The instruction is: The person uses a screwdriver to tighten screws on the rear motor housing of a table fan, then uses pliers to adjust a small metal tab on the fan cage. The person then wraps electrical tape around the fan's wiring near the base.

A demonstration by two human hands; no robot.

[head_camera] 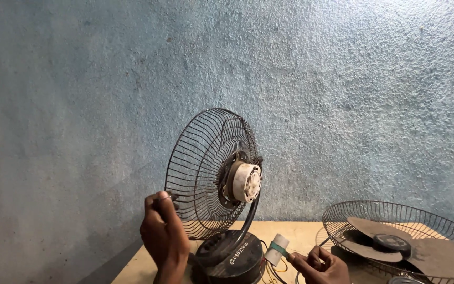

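Observation:
A table fan stands on a wooden tabletop (pixel 300 234), its black wire rear guard (pixel 200 168) upright on a dark round base (pixel 229 257). The bare white motor (pixel 245 181) sticks out at the guard's centre. My left hand (pixel 164 234) grips the guard's lower left rim. My right hand (pixel 319 265) is low at the frame's bottom, fingers pinched on a thin wire that runs to a small white cylinder with a green band (pixel 277 248) beside the base.
To the right, a second wire guard (pixel 395 210) lies flat on the tabletop with the grey fan blade (pixel 395 244) resting inside it. A rough blue-grey wall (pixel 132 79) fills the background right behind the table.

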